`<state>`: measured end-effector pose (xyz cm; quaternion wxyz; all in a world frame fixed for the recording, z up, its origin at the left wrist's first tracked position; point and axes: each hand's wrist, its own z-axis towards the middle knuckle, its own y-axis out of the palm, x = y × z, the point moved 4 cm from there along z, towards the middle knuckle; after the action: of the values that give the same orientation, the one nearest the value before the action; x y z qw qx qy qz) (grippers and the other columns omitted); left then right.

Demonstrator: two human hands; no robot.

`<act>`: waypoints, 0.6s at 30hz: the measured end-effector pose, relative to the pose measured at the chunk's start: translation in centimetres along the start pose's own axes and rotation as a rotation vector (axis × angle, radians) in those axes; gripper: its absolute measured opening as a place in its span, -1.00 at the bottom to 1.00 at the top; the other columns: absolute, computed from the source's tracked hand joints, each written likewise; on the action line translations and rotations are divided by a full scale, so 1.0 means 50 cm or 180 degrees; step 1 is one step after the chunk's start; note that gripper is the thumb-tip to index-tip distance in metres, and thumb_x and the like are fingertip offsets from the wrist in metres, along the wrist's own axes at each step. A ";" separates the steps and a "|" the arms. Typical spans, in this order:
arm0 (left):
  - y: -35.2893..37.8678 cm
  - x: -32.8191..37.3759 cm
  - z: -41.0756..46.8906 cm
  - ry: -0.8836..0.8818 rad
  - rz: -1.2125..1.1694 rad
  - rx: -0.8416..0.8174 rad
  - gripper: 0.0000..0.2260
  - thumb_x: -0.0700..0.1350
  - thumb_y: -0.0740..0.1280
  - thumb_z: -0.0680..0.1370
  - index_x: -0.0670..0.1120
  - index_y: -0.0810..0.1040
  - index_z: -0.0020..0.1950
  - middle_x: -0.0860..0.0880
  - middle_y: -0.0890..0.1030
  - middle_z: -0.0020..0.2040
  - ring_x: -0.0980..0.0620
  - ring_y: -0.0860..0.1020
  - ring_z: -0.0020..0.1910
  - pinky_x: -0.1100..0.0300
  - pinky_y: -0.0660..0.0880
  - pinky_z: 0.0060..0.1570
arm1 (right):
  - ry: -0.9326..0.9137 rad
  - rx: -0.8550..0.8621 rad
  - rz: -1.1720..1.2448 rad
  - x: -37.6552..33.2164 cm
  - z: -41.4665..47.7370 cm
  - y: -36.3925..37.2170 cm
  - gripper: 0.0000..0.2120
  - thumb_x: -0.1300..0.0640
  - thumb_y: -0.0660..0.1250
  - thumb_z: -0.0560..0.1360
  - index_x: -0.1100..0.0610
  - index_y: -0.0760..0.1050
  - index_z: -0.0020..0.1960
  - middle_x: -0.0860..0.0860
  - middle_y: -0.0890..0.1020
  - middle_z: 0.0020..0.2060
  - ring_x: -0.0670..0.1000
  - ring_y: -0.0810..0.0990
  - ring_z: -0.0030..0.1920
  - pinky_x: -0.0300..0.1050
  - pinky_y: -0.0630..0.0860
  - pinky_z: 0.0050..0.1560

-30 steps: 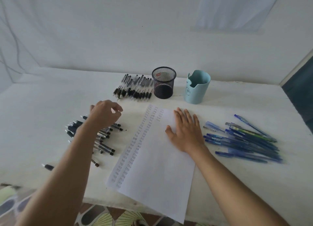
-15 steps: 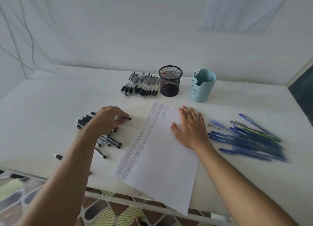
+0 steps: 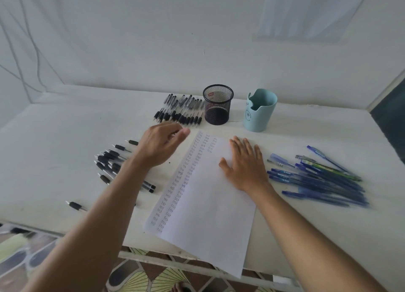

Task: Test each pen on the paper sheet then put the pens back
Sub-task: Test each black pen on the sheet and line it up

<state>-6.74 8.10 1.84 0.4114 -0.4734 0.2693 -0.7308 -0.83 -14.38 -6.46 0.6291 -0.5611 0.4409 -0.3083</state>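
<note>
White wall (image 3: 153,40) rises behind a white table (image 3: 54,138), all seen from the head camera looking down over both forearms. On the table, the paper sheet (image 3: 208,204) lies at a slant in the middle, its near corner hanging over the table's front edge, with columns of small written marks down its left side. The right hand (image 3: 245,167) lies flat on the sheet's upper right part, palm down, fingers straight and slightly spread. The left hand (image 3: 162,143) hovers just beside the sheet's upper left corner, blurred, fingers curled toward the thumb; I cannot tell whether a pen is pinched there. Partly under that forearm, a heap of black pens (image 3: 109,160) lies scattered to the left of the sheet, and a single black pen (image 3: 75,205) lies apart nearer the front edge. At the back, a neat row of black pens (image 3: 179,110) lies just beside a black mesh cup (image 3: 218,104), and a light-blue cup (image 3: 259,110) stands near it to the right. A pile of blue pens (image 3: 317,178) is fanned out on the table to the right of the sheet, close to the right wrist. Below the table edge, patterned floor (image 3: 142,278) shows.
</note>
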 end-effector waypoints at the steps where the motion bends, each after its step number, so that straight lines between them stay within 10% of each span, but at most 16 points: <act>1: 0.006 0.008 0.006 0.0056 -0.0066 -0.0032 -0.40 0.35 0.07 0.59 -0.13 0.59 -0.21 -0.04 0.58 -0.31 0.07 0.46 -0.40 0.36 0.31 -0.37 | 0.0003 0.0003 0.0004 0.001 0.001 0.000 -0.08 -0.29 -0.31 0.36 0.10 0.00 0.63 0.01 0.02 0.63 0.05 -0.07 0.61 0.11 -0.19 0.57; 7: 0.032 0.041 0.030 -0.0192 -0.0421 -0.0073 -0.52 0.15 0.12 0.50 -0.21 0.58 -0.29 -0.05 0.55 -0.40 0.00 0.47 -0.42 0.15 0.34 -0.34 | 0.0008 0.0072 0.0005 0.001 0.003 0.002 -0.08 -0.30 -0.31 0.36 0.11 0.04 0.62 0.02 0.06 0.62 0.06 -0.04 0.61 0.12 -0.16 0.57; 11: 0.041 0.049 0.048 -0.0240 -0.0628 -0.0093 -0.65 0.19 0.26 0.58 -0.07 0.61 0.09 0.09 0.60 -0.21 0.20 0.45 -0.37 0.35 0.37 -0.32 | 0.0006 0.0066 -0.0028 0.002 0.002 0.002 -0.08 -0.29 -0.32 0.36 0.11 0.04 0.62 0.02 0.05 0.62 0.06 -0.04 0.61 0.12 -0.16 0.57; 15: 0.063 0.052 0.065 -0.0894 -0.1562 0.0238 -0.69 -0.22 0.19 0.62 0.04 0.56 0.27 0.10 0.66 -0.05 0.10 0.54 -0.37 0.29 0.45 -0.30 | 0.0008 0.0051 -0.0008 0.001 0.002 0.002 -0.08 -0.29 -0.32 0.36 0.10 0.02 0.62 0.01 0.04 0.62 0.05 -0.07 0.61 0.13 -0.17 0.58; 18: 0.095 0.048 0.071 -0.1094 -0.2419 0.0040 -0.65 0.04 0.09 0.64 -0.02 0.56 0.27 -0.12 0.61 0.04 -0.02 0.59 -0.17 0.09 0.54 -0.18 | 0.0008 0.0049 0.0019 0.001 0.002 0.002 -0.09 -0.29 -0.32 0.36 0.10 0.02 0.62 0.00 0.03 0.63 0.06 -0.08 0.61 0.13 -0.18 0.58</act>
<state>-2.37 3.59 0.69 0.1543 -0.6517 -0.0015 -0.7427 -0.73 -14.35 -6.57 0.6338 -0.5545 0.4409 -0.3105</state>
